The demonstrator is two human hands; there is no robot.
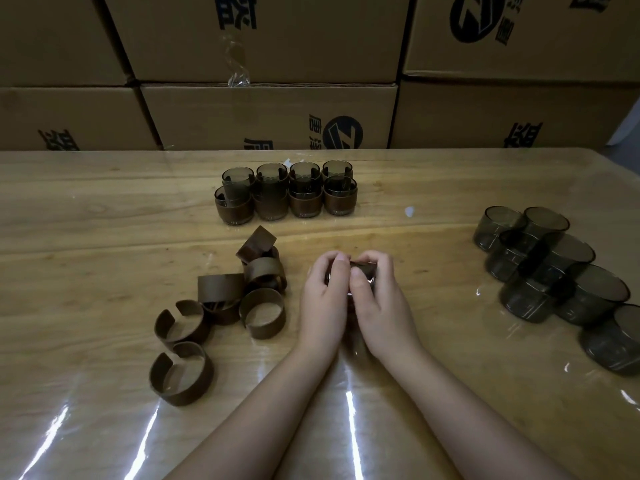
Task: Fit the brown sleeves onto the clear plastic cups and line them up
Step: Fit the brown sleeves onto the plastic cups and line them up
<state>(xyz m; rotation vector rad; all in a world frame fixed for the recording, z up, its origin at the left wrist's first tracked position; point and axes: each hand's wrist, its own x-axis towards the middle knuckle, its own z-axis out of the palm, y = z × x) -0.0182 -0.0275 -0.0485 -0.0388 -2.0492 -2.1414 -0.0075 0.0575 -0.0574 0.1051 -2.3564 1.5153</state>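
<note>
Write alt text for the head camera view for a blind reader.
Both hands, left hand and right hand, hold a cup with sleeve over a wooden table. Loose brown sleeves lie left, bare cups right, and sleeved cups stand lined up before stacked cardboard boxes.

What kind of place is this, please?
Probably a small packing or assembly workshop, perhaps a stockroom. Printed cardboard boxes are stacked behind the wooden table, where loose brown sleeves, bare cups and finished cups lie in batches.
</note>
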